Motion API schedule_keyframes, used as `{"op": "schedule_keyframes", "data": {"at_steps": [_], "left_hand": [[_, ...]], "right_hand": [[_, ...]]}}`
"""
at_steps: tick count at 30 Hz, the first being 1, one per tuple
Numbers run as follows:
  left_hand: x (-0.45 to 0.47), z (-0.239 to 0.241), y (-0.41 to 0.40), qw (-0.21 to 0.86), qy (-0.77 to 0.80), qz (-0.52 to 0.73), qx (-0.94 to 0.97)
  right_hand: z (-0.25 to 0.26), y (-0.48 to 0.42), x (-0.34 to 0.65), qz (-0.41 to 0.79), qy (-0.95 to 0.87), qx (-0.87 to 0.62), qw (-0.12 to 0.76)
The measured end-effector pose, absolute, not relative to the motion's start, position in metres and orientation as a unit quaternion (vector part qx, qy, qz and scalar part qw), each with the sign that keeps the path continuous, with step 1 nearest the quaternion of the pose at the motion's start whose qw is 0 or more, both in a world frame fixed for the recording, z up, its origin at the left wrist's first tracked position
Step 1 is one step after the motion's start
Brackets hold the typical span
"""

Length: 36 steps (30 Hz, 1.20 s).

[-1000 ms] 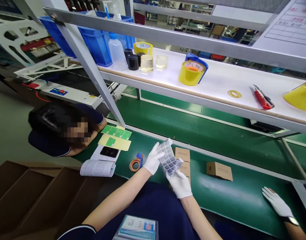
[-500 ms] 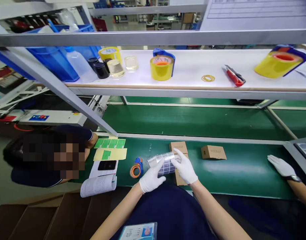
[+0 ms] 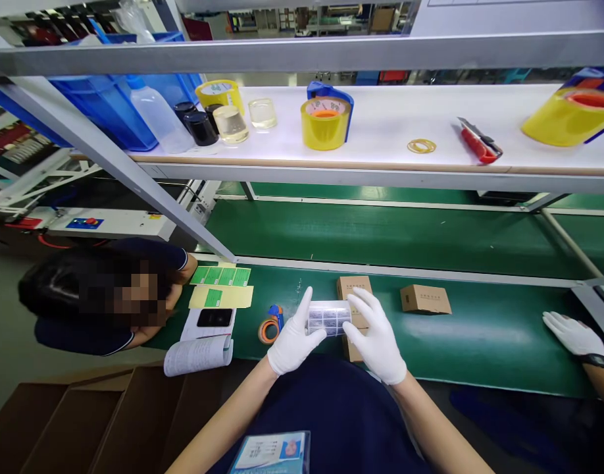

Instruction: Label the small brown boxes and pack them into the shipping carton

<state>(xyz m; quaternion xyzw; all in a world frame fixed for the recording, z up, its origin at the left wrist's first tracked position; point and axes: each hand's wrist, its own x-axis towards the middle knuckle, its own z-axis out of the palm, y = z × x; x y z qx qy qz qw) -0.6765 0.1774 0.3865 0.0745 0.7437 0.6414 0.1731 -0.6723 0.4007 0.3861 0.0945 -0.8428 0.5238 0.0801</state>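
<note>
A roll of silvery-white labels (image 3: pixel 329 319) printed in a grid lies level between my two white-gloved hands. My left hand (image 3: pixel 293 339) holds its left end, thumb below and fingers above. At the other end my right hand (image 3: pixel 377 337) grips it the same way, thumb on the near side. Behind and partly under the roll are small brown cardboard boxes (image 3: pixel 355 286), partly hidden by my right hand. An orange and blue tape dispenser (image 3: pixel 269 330) lies left of my left hand.
Another small carton (image 3: pixel 425 299) stands on the green bench to the right. A co-worker's gloved hand (image 3: pixel 573 334) rests beyond it. At left, a person leans near green label sheets (image 3: pixel 220 276) and a phone (image 3: pixel 216 318). Overhead runs a white shelf (image 3: pixel 376 125) with tape rolls.
The label roll has turned from tilted to level. My right hand has moved from its upper side to its right end, and my left hand now cups the left end.
</note>
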Motion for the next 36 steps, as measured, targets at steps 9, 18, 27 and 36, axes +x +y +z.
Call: {"op": "schedule_keyframes", "data": {"at_steps": [9,18,27,36], "left_hand": [[-0.67,0.398,0.176,0.188,0.736,0.645,0.086],[-0.682,0.421,0.17,0.093,0.837,0.527,0.114],[-0.687,0.425,0.189,0.189,0.786,0.586,0.057],[-0.688,0.426,0.192,0.191,0.808,0.551,0.087]], "right_hand": [[0.413,0.406,-0.693,0.488,-0.846,0.201,-0.076],[0.412,0.401,-0.688,0.534,-0.819,0.162,-0.134],[0.409,0.413,-0.68,0.524,-0.839,0.118,-0.084],[0.412,0.413,-0.674,0.559,-0.82,0.089,-0.087]]}}
